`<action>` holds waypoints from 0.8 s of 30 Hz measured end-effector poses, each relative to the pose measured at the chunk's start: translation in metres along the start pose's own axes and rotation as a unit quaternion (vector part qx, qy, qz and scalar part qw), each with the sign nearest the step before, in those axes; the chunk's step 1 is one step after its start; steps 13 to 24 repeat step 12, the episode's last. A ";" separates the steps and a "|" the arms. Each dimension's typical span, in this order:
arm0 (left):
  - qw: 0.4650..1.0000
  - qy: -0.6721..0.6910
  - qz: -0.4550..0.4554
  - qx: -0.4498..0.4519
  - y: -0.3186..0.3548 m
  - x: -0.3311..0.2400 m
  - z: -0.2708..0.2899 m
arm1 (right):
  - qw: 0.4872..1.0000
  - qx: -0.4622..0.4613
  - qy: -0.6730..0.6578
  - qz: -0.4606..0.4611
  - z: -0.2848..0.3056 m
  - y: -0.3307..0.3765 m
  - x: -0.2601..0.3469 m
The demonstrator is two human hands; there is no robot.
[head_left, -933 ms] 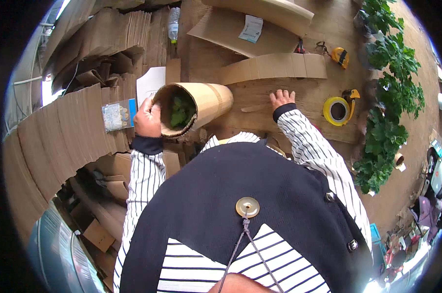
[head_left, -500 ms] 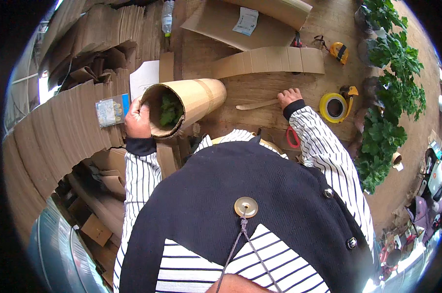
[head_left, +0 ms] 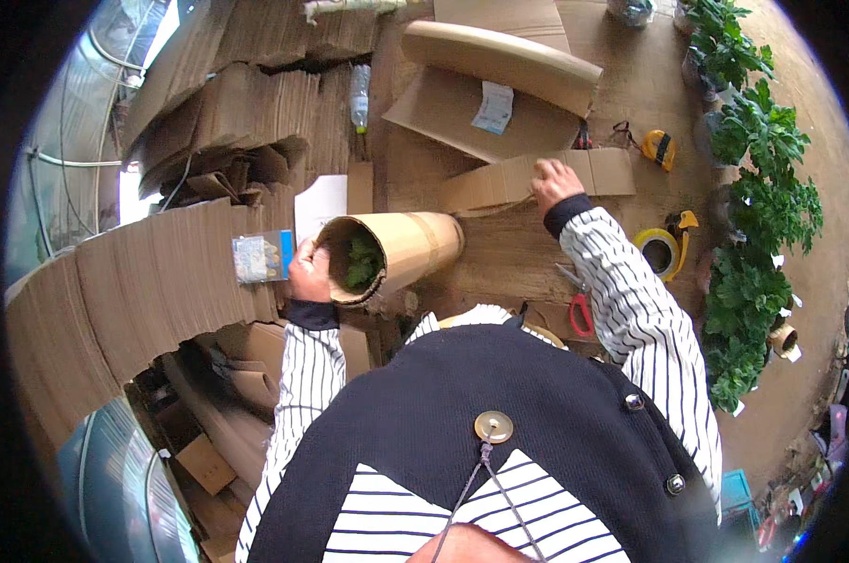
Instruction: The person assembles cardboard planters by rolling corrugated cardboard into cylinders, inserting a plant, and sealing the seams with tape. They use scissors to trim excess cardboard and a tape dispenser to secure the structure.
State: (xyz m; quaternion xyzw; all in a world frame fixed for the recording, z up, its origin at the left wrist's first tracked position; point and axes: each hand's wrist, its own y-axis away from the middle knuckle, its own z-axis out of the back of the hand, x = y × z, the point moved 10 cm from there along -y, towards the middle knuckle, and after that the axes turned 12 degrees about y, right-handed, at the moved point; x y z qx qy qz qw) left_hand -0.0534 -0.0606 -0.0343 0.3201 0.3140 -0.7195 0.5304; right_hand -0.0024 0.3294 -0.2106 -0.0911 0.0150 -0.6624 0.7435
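Meanwhile left hand [head_left: 309, 274] fingers clasp the cardboard tube [head_left: 392, 251] rim (greenery inside); right hand [head_left: 556, 183] grips a cardboard strip [head_left: 537, 178].

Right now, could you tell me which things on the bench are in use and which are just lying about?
In use:
left hand on cardboard tube holding a green plant
right hand on flat cardboard strip

Lying about:
yellow tape roll
red scissors
plastic bottle

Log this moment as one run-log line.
left hand: grips rim of cardboard tube | tube: on its side, green plant inside | right hand: on flat cardboard strip | scissors: on table
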 end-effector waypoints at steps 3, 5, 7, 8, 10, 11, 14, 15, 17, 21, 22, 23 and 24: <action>0.999 0.039 -0.023 -0.003 -0.003 -0.011 -0.004 | 0.988 0.134 0.058 -0.044 -0.030 -0.041 -0.026; 0.999 -0.021 -0.050 -0.004 -0.002 -0.023 -0.002 | 0.966 0.250 0.022 -0.064 -0.062 -0.043 -0.040; 0.998 -0.052 -0.029 0.004 -0.007 -0.022 -0.005 | 0.948 0.303 0.062 -0.075 -0.089 -0.033 -0.046; 0.999 -0.043 -0.021 0.015 -0.017 -0.028 -0.010 | 0.946 0.207 0.008 -0.249 -0.105 -0.022 -0.076; 0.999 -0.014 0.000 0.032 -0.027 -0.025 -0.019 | 0.933 0.192 -0.093 -0.289 -0.135 -0.012 -0.081; 0.999 -0.007 0.031 0.028 -0.012 -0.006 -0.009 | 0.925 0.261 -0.103 -0.255 -0.112 -0.014 -0.043; 0.998 0.010 0.043 0.042 -0.008 0.000 -0.010 | 0.924 0.248 -0.089 -0.277 -0.096 -0.011 -0.069; 0.998 0.010 0.043 0.042 -0.008 0.000 -0.010 | 0.924 0.248 -0.089 -0.277 -0.096 -0.011 -0.069; 0.998 0.010 0.043 0.042 -0.008 0.000 -0.010 | 0.924 0.248 -0.089 -0.277 -0.096 -0.011 -0.069; 0.998 0.010 0.043 0.042 -0.008 0.000 -0.010 | 0.924 0.248 -0.089 -0.277 -0.096 -0.011 -0.069; 0.998 0.010 0.043 0.042 -0.008 0.000 -0.010 | 0.924 0.248 -0.089 -0.277 -0.096 -0.011 -0.069; 0.998 0.010 0.043 0.042 -0.008 0.000 -0.010 | 0.924 0.248 -0.089 -0.277 -0.096 -0.011 -0.069; 0.998 0.010 0.043 0.042 -0.008 0.000 -0.010 | 0.924 0.248 -0.089 -0.277 -0.096 -0.011 -0.069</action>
